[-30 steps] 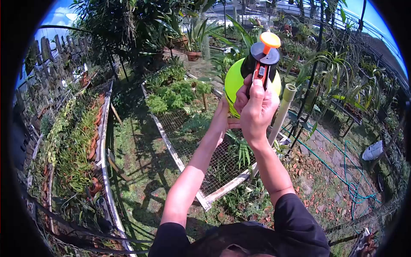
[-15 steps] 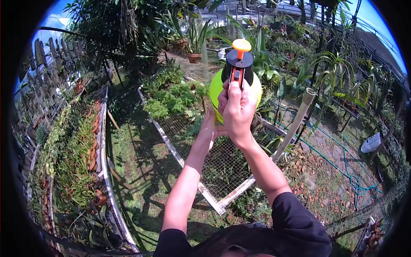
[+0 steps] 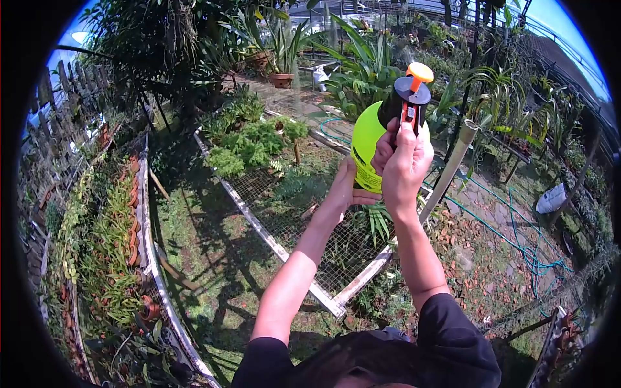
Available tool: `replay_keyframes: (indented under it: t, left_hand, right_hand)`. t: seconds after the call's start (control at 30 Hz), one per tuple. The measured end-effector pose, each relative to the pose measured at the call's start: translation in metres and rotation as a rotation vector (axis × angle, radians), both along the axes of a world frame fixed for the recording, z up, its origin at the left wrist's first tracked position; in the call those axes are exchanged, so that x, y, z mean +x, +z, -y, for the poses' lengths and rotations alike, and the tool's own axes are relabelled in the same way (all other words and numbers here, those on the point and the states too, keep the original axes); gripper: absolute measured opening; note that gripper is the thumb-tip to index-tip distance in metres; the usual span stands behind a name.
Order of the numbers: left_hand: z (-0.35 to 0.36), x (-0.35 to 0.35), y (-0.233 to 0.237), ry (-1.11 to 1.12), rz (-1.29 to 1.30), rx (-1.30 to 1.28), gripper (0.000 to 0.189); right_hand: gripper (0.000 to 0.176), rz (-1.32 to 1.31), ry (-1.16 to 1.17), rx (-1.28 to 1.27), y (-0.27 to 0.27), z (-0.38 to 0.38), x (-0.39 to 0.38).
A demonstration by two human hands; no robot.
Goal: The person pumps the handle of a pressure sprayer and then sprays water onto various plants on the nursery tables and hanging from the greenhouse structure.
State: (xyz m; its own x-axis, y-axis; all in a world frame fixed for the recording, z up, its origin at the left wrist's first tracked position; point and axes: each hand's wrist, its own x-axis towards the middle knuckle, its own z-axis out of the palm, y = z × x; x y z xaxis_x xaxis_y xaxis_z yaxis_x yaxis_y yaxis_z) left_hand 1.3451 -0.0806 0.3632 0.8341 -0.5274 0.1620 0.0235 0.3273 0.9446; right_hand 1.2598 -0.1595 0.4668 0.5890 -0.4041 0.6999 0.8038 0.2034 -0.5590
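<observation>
While I look down through the head camera from far away, I see the bright yellow bottle [image 3: 367, 145] held up in the air, out in front of the person. It has a black top, with a round gray disc [image 3: 412, 92] and an orange knob [image 3: 420, 71] on it. The right hand [image 3: 404, 158] is closed tight around the handle, with its thumb up by the red part [image 3: 406, 115] under the disc. The left hand [image 3: 343, 187] is low on the other side of the bottle. Its thumb and fingers are apart, and they touch the bottle's side and bottom like a cup. I cannot tell how hard it holds on.

Right behind the arms, I see a wire net [image 3: 346, 252] with a white frame [image 3: 259, 233] around it. Leafy green plants [image 3: 255, 145] grow by the far end of the net. A pale pole [image 3: 453, 165] stands tilted, just beside the right hand. Past the pole, a green hose [image 3: 530, 255] lies in loops on the ground, and a white tub [image 3: 551, 199] is near it. Far up ahead, I see a brown pot [image 3: 281, 81] with a plant in it. Over on the left, there is a row of orange tiles [image 3: 134, 213] next to a long garden bed [image 3: 110, 258]. The sun makes dark shadows on the grass [image 3: 194, 226].
</observation>
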Motion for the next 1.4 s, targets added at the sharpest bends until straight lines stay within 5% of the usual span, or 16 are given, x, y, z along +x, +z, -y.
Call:
replay_keyframes:
  t: [0.23, 0.33, 0.8, 0.93, 1.4]
  left_hand:
    - [0.028, -0.005, -0.005, -0.102, 0.012, -0.013, 0.058]
    - [0.036, -0.008, 0.0, -0.1, 0.04, -0.004, 0.055]
    - [0.064, -0.02, 0.07, 0.004, 0.404, 0.065, 0.062]
    - [0.079, -0.05, 0.095, -0.061, 0.291, 0.068, 0.067]
    - [0.167, -0.104, 0.089, -0.273, 0.257, 0.039, 0.061]
  right_hand:
    - [0.03, -0.038, -0.08, 0.062, 0.0, 0.034, -0.011]
    - [0.019, -0.03, -0.046, 0.088, 0.004, 0.043, -0.019]
    - [0.028, 0.218, -0.053, -0.012, 0.039, 0.051, -0.049]
    - [0.026, 0.303, -0.197, -0.071, 0.048, 0.065, -0.057]
    - [0.026, 0.144, -0.157, 0.066, 0.072, 0.164, -0.145]
